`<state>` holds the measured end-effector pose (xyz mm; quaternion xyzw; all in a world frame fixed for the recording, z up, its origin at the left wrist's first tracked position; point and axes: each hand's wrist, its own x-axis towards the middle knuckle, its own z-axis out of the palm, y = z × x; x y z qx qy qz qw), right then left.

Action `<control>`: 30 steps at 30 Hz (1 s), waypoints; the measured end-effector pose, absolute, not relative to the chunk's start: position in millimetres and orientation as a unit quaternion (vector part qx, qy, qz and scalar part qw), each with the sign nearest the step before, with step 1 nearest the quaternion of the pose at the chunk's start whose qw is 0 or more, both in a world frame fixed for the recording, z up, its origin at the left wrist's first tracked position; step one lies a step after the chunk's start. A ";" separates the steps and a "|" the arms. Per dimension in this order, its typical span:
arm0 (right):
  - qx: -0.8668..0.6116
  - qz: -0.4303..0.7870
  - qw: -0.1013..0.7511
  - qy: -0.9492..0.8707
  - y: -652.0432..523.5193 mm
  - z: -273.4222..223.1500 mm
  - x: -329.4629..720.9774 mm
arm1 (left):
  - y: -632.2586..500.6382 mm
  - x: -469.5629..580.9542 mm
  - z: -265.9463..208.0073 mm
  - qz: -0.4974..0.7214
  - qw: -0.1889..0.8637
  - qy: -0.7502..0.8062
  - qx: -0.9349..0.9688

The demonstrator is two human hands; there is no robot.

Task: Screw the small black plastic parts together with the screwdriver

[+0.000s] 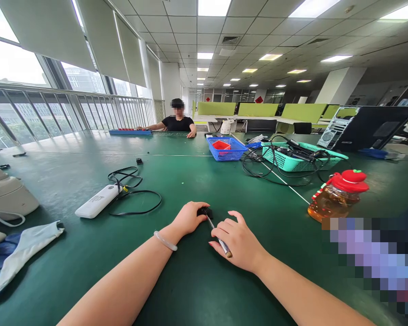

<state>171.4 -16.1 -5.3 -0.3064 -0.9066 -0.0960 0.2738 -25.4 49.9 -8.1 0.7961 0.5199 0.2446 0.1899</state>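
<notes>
My left hand point(188, 218) rests on the green tabletop point(187, 280), its fingers closed on a small black part point(206, 211) whose exact kind I cannot make out. In my right hand point(240, 242) is a slim screwdriver point(227, 250), pinched between thumb and fingers with the index finger raised. Its thin shaft slants up and left, and the tip meets the black part by my left fingertips. Left of the hands lies a white power bank point(98, 201) with a black cable point(149, 192) looped beside it.
A jar with a red lid point(348, 181) stands at right, near a teal basket of cables point(292, 164). Beyond are a blue basket point(226, 154) and a computer case point(363, 129). A cloth point(30, 244) lies at left. Another person point(178, 124) sits at the far end.
</notes>
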 end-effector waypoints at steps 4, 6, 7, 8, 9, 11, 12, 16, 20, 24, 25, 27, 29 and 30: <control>-0.313 -0.094 0.272 -0.905 -15.9 -7.0 170.5 | 50.4 -25.0 -9.1 0.239 0.187 0.524 0.796; -0.316 -0.103 0.276 -0.902 -15.8 -7.2 170.4 | 50.7 -24.9 -9.5 0.238 0.185 0.525 0.796; -0.317 -0.107 0.280 -0.900 -15.8 -7.0 170.6 | 50.8 -24.9 -9.7 0.238 0.185 0.525 0.796; -0.316 -0.111 0.285 -0.898 -15.7 -6.6 170.8 | 50.9 -24.9 -9.7 0.238 0.186 0.525 0.796; -0.315 -0.114 0.290 -0.897 -15.7 -6.1 171.0 | 50.8 -25.0 -9.7 0.238 0.186 0.524 0.796; -0.313 -0.116 0.297 -0.895 -15.6 -5.0 171.5 | 50.5 -25.0 -9.5 0.235 0.183 0.526 0.797; -0.312 -0.115 0.299 -0.894 -15.7 -4.5 171.7 | 50.3 -25.0 -9.4 0.232 0.180 0.528 0.796; -0.311 -0.109 0.307 -0.892 -15.7 -3.1 172.1 | 48.9 -24.3 -8.3 0.226 0.171 0.533 0.797; -0.314 -0.115 0.308 -0.890 -15.6 -1.7 172.8 | 48.2 -23.2 -7.3 0.239 0.174 0.513 0.806; -0.322 -0.122 0.297 -0.891 -15.3 -0.5 174.1 | 49.7 -22.6 -8.3 0.249 0.176 0.501 0.810; -0.322 -0.120 0.296 -0.891 -15.3 -0.3 174.4 | 50.2 -22.6 -8.7 0.247 0.175 0.503 0.810; -0.321 -0.116 0.295 -0.892 -15.2 0.1 174.8 | 51.0 -22.6 -9.4 0.240 0.175 0.507 0.809; -0.319 -0.112 0.296 -0.894 -15.2 0.6 175.1 | 51.3 -22.8 -9.7 0.236 0.174 0.510 0.809; -0.318 -0.111 0.296 -0.894 -15.3 0.8 175.3 | 51.3 -22.9 -9.7 0.235 0.174 0.511 0.809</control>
